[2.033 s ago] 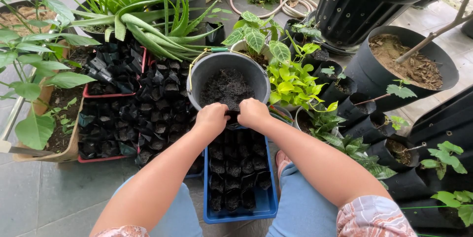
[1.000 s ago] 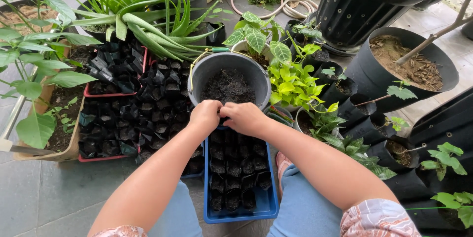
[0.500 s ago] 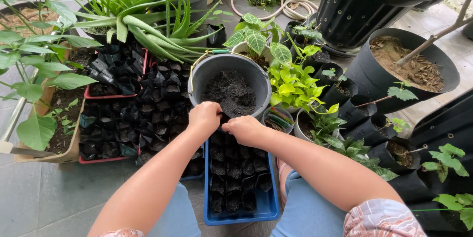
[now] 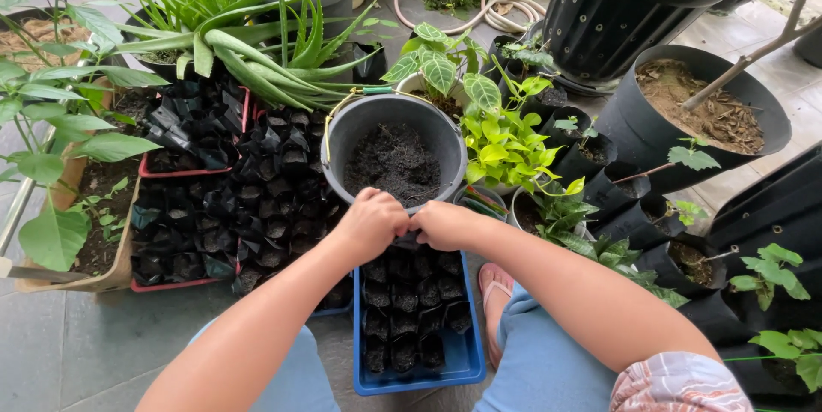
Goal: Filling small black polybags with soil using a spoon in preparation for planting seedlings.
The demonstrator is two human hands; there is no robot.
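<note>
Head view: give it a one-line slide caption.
Both hands, left hand and right hand, meet over small black seedling bags in a blue tray, beside a grey bucket of soil.

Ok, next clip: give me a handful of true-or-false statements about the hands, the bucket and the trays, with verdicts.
1. The grey bucket holds dark soil. True.
2. Both hands meet at the far end of the blue tray. True: left hand and right hand are together there, on a small black grow bag.
3. The blue tray holds green seedlings. False: it holds only small black bags of soil.
4. The right hand is reaching for the garden hose. False: the hose lies coiled far behind the plants.
5. An aloe plant stands behind the red trays. True.
</note>
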